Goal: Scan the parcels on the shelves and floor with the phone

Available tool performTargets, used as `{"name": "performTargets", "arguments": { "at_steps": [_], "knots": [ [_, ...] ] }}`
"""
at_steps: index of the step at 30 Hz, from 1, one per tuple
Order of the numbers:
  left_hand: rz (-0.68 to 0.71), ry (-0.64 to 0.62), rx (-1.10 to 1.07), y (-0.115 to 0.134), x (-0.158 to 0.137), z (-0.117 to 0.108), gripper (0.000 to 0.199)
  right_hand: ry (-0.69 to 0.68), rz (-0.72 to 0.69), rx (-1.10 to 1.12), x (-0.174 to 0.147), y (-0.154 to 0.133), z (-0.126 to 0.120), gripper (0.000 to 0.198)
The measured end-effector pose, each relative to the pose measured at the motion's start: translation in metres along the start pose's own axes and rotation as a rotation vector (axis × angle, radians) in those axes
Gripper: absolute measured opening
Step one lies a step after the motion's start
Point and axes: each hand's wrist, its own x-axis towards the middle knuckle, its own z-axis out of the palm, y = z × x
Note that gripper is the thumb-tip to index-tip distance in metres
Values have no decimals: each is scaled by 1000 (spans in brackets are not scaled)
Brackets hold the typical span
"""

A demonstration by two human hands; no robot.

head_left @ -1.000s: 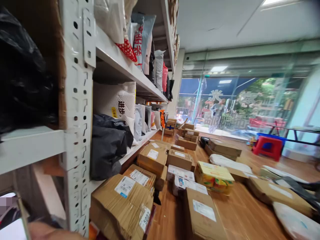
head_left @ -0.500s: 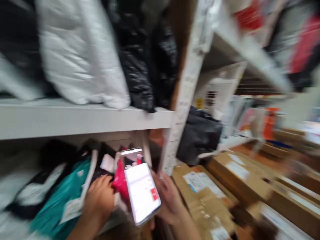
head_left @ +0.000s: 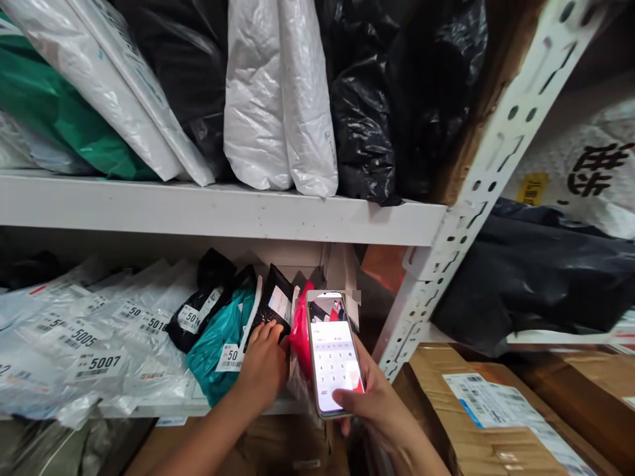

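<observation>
Plastic mailers pack the lower shelf (head_left: 208, 410), centre-left of frame, w/ number labels like 5007. My left hand (head_left: 265, 367) is low centre, fingers curled down onto the black parcel (head_left: 272, 305), between the teal parcel (head_left: 218, 337) and the red parcel (head_left: 301, 330); it's pressing the top edge, not lifted out yet. My right hand (head_left: 380, 406), bottom centre-right, grips the phone (head_left: 334, 354) upright, thumb on the screen, keypad showing. So as I judge it: parcel found & touched, digits being keyed, pulling it off the shelf not done. Upper shelf (head_left: 223, 210) across the frame holds white, black & green bags. Cardboard box (head_left: 486, 416) w/ a label sits lower right, past the white upright (head_left: 476, 192).
</observation>
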Motion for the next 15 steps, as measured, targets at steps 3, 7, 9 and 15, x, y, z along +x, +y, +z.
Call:
{"name": "performTargets", "arguments": {
  "at_steps": [3, 7, 9, 15],
  "knots": [
    [-5, -8, 34, 1, 0, 2, 39, -24, 11, 32, -1, 2, -4, 108],
    [23, 20, 56, 1, 1, 3, 34, -13, 53, 187, -1, 9, -9, 94],
    [23, 46, 51, -1, 1, 5, 35, 21, 74, 252, 0, 12, -11, 88],
    [92, 119, 54, -7, 0, 14, 29, 30, 82, 265, 0, 17, -12, 92]
  ]
}}
